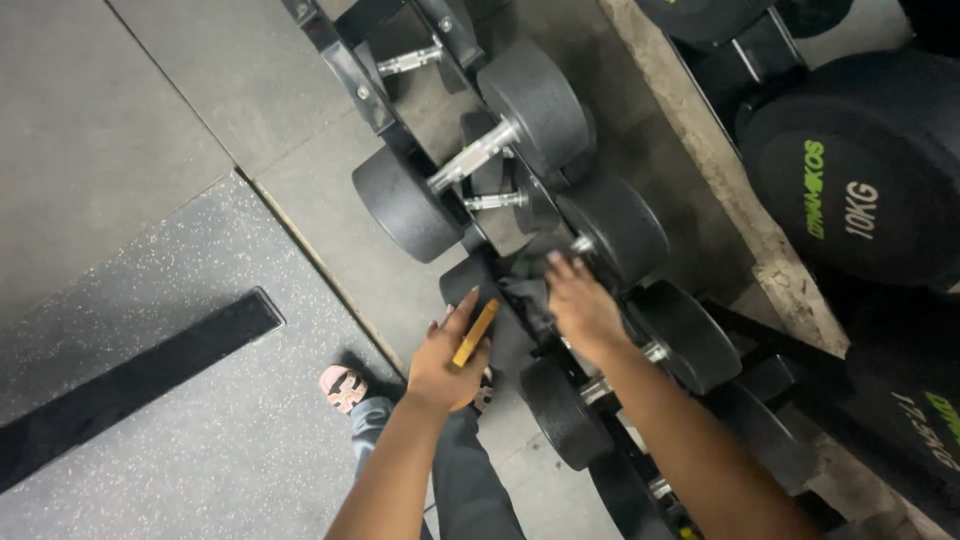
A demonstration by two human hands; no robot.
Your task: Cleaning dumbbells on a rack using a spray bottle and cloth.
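We look down on a low black dumbbell rack (345, 62) running diagonally over the grey rubber floor (120, 150), with big black weight plates (860, 170) stacked at the right; several round black dumbbells lie in its cradles, the upper dumbbell (480, 150) showing its bright steel handle, a lower dumbbell (620, 365) seated beside our forearm. Our right hand (583, 305) is pressed, fingers spread and flat, on a dark cloth (525, 295) at the middle dumbbell's (620, 225) handle end; so a wipe seems to be under way there, though the cloth is blurred and we cannot be sure. Our left hand (445, 362) hangs just beside, closed around a slim amber object (476, 333); the dumbbells above and below look untouched for now; a pink shoe (342, 388) shows below.
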